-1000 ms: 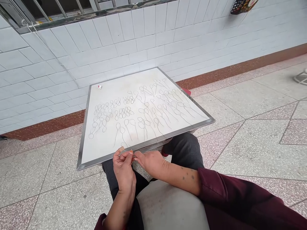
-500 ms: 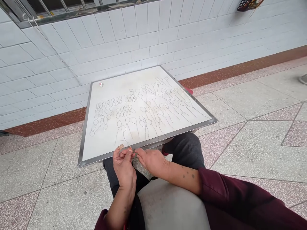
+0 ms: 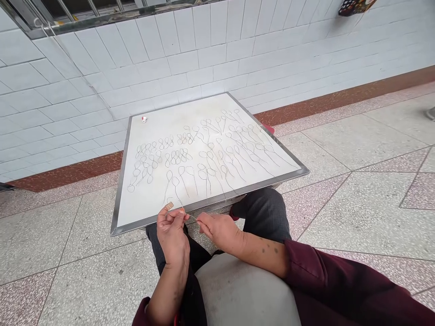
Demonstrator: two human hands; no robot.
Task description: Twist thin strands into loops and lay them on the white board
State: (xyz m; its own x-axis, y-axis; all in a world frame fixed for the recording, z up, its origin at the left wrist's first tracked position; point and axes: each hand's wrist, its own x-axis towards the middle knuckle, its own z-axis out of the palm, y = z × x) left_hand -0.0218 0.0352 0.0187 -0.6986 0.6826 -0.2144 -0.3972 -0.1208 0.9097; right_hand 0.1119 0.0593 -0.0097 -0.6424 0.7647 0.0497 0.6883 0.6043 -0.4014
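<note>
Just past the near edge of a white table, my left hand pinches a thin wire between thumb and fingers. A tan band is wrapped round one of its fingertips. To its right, my right hand is closed on the other end of the same wire, with a short stretch showing between the hands. Several looped wires with long tails lie on the middle and right of the table. Several double-looped wires lie in groups on its left part.
A small red and white item sits near the table's far left corner. Behind stands a white tiled wall with a barred window. My knees are under the near edge, and a grey cushion-like surface is before my body.
My right hand has moved slightly right, away from my left hand, and more wire shows between them. My left hand has shifted a little left.
</note>
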